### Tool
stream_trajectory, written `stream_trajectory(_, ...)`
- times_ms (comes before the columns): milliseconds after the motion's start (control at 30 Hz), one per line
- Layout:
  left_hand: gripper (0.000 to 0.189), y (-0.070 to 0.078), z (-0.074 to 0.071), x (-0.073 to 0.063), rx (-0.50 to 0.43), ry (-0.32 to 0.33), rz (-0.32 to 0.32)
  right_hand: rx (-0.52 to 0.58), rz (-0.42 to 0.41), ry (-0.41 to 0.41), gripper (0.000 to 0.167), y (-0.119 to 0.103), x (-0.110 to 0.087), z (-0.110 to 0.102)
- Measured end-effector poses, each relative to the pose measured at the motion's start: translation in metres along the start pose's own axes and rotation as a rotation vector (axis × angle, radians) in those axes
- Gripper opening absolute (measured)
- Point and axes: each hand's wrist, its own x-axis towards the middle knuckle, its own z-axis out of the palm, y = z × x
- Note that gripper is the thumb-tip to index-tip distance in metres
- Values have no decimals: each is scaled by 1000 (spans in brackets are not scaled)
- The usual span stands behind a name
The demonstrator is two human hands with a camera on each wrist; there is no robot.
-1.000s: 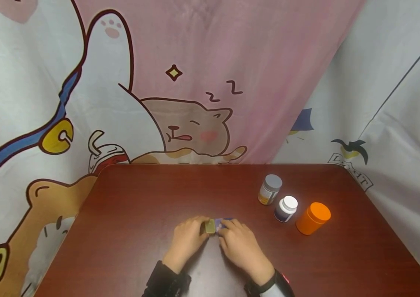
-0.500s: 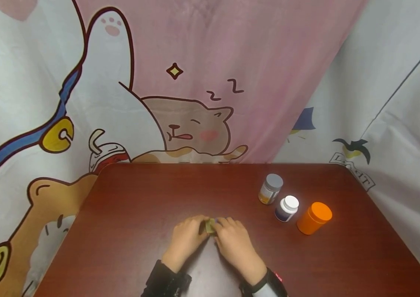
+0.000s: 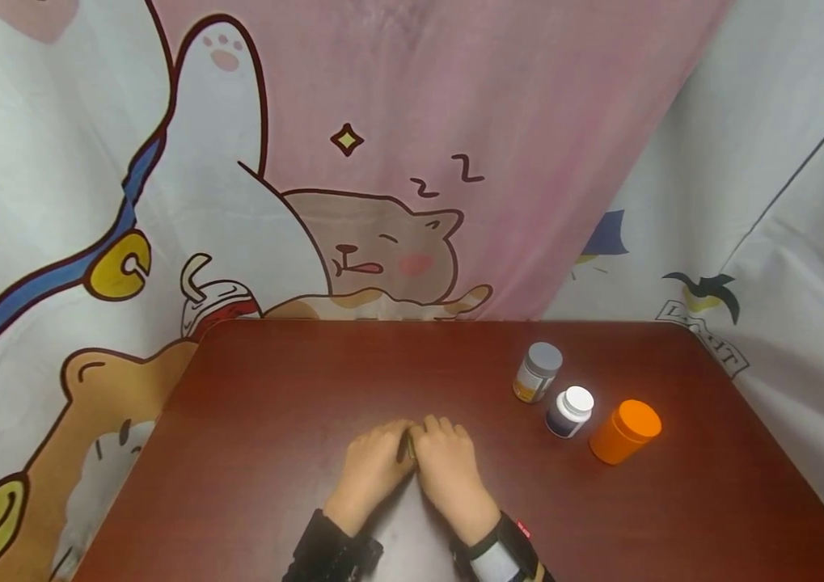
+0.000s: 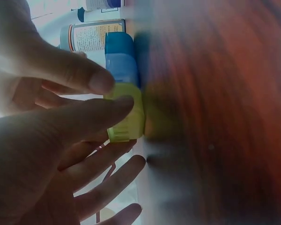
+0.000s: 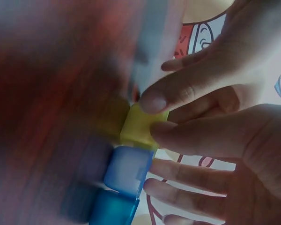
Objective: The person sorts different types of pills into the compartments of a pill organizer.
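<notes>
My left hand [image 3: 373, 465] and right hand [image 3: 451, 477] meet over a small pill box near the middle of the table. Only a thin sliver of the pill box [image 3: 412, 446] shows between them in the head view. It is a row of coloured compartments, yellow, lilac-blue and teal, standing low over the table in the left wrist view. There the left thumb [image 4: 117, 108] lies on the yellow compartment [image 4: 126, 126], with the right thumb [image 4: 102, 82] at its upper edge. The right wrist view shows both thumbs on the yellow compartment [image 5: 145, 123], fingers partly hidden behind the box.
To the right on the brown table [image 3: 295, 380] stand a grey-lidded bottle [image 3: 537, 373], a white-capped bottle [image 3: 569, 412] and an orange bottle [image 3: 625, 432]. Behind the table hangs a printed cloth [image 3: 528, 162] with cartoon animals.
The right hand has slid left along the pill box until it meets the left hand. Its purple-blue part, visible a second ago, is now covered in the head view. The left hand stays nearly still.
</notes>
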Motion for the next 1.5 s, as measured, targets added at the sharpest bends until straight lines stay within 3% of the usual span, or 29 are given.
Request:
stream_trajectory(200,44,0,2,-1,2,5,-13,8,-4,-21,35,-2,2,1)
stream_trajectory(467,36,3,5,3,62,81,21,-50,-5,58,31,-4,3,7)
stream_trajectory(767,21,7,5,0,102,125,4,-82,-39,122,24,-3,3,12)
stream_trajectory(1133,29,7,3,0,112,139,7,-39,-72,118,26,3,4,10)
stream_trajectory(1500,33,6,4,-1,93,136,-39,-11,-99,82,28,9,5,8)
